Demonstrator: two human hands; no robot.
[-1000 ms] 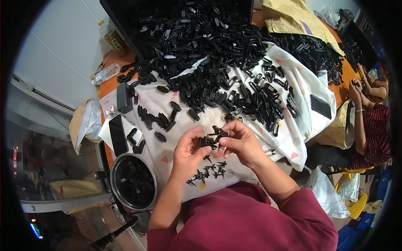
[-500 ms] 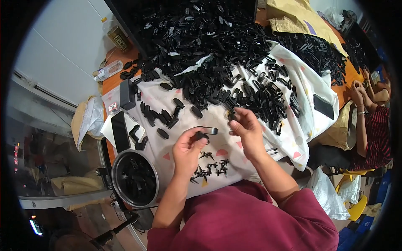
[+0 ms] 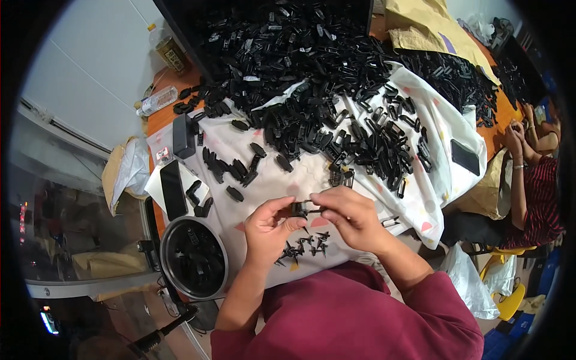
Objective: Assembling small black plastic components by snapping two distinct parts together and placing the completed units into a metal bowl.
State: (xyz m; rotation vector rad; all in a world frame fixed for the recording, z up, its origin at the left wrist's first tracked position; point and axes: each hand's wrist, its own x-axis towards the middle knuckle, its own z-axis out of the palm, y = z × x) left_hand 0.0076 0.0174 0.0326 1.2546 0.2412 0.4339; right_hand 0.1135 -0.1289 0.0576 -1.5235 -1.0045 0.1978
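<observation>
My left hand [image 3: 269, 227] and my right hand [image 3: 353, 217] meet over the cloth, fingertips pinching a small black plastic part [image 3: 299, 208] from both sides. Fingers cover much of the part, so its exact kind is hidden. Just below the hands lies a cluster of small dark pointed pieces [image 3: 311, 244]. Ahead of my fingers, black frame-like parts [image 3: 342, 178] rest at the near edge of a large heap of black plastic parts [image 3: 300, 123]. Several black oval pieces [image 3: 234, 193] are scattered to the left.
A round metal bowl [image 3: 225, 270] of black parts stands at left. Near it are a phone [image 3: 173, 191], a black box [image 3: 182, 137] and a clear bottle [image 3: 158, 101]. Another phone [image 3: 464, 157] lies right, where a person in a striped top [image 3: 543, 195] sits. Paper sacking [image 3: 429, 30] lies beyond.
My right hand has come back from the heap's edge toward my left hand, and both now hold the part together. My left hand's fingers have turned inward. Frame-like parts show where my right hand was.
</observation>
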